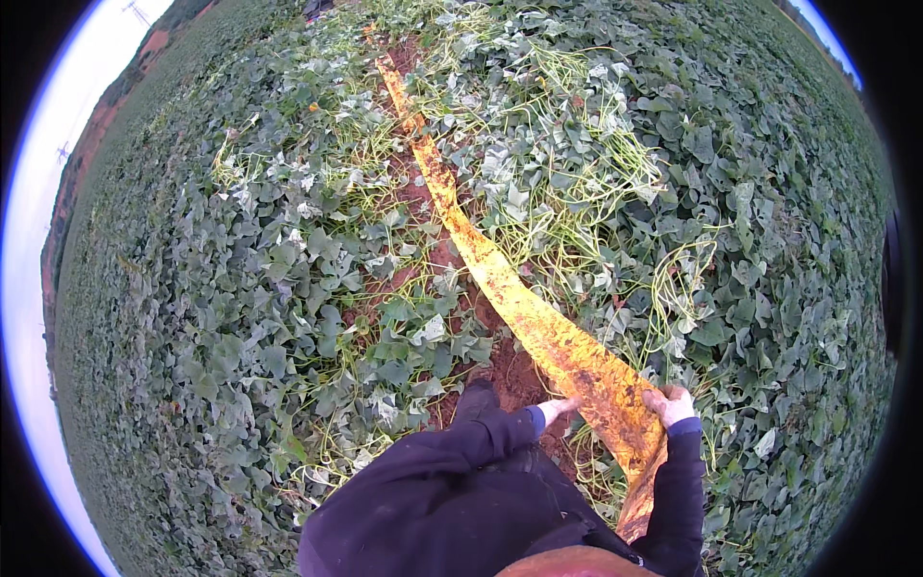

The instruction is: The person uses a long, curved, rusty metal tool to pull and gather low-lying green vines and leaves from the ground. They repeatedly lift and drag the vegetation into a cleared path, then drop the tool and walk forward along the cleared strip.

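Note:
A long yellow strip of plastic sheeting [533, 314], smeared with reddish soil, runs from the far middle of the view towards me. My left hand [561, 410] grips its left edge, with the fingers hidden beneath the sheet. On the opposite edge, my right hand [670, 405] holds the sheet with the thumb on top. Between my hands the sheet is spread wide and raised above the ground. Behind my right hand it folds and hangs down beside my right forearm. The far stretch lies narrow and twisted along a bare soil furrow [515, 371].
Broad-leaved vines [303, 288] cover the ground on both sides. Pale tangled vine stems [627, 155] lie pulled over to the right of the strip, and a smaller tangle [681, 281] is nearer. My shoe [477, 376] stands by the furrow. A dark object [317, 7] sits at the far top edge.

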`<state>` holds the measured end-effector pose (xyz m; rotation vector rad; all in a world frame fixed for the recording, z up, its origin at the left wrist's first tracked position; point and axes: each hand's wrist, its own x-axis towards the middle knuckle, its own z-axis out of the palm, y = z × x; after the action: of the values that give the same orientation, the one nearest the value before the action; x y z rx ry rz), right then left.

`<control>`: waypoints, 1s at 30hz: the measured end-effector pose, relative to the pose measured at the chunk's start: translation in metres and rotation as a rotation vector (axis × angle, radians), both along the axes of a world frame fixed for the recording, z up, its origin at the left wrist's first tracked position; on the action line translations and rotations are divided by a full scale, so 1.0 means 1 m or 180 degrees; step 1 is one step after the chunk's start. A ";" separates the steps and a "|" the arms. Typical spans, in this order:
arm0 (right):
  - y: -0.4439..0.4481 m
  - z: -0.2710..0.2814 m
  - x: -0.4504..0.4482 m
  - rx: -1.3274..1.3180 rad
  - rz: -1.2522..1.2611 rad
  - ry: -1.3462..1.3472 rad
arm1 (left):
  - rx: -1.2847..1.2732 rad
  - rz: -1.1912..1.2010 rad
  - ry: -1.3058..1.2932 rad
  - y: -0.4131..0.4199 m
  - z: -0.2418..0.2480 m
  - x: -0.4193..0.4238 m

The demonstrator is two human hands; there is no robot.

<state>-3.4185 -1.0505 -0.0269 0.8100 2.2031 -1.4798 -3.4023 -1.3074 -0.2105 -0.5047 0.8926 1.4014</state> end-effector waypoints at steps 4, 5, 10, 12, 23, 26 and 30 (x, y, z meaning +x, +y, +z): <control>-0.010 0.047 0.049 -0.0177 -0.0092 0.0442 | 0.0178 0.2165 -0.0251 0.004 -0.035 -0.023; 0.002 0.047 0.070 0.0416 0.0299 0.0061 | 0.0412 0.2570 -0.0840 0.012 -0.029 -0.036; -0.003 0.121 0.115 0.0690 0.0475 0.0507 | 0.0606 0.3226 0.0016 -0.013 -0.038 -0.119; 0.012 0.136 0.139 0.0768 0.0424 0.0514 | 0.0655 0.3145 0.0145 -0.024 -0.018 -0.156; 0.140 0.055 0.148 0.0725 -0.0471 0.0217 | -0.1129 0.2991 0.1623 -0.028 0.084 -0.132; 0.159 0.055 0.132 0.1187 -0.0096 -0.0624 | -0.1261 0.2906 0.1763 -0.008 0.092 -0.089; 0.150 0.035 0.079 0.1159 0.0022 -0.0141 | -0.1376 0.2311 0.1993 0.021 0.128 -0.042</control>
<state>-3.3396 -0.9010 0.0085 0.9329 2.4744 -1.0572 -3.4447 -1.2859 -0.0823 -0.7819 1.6441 2.0940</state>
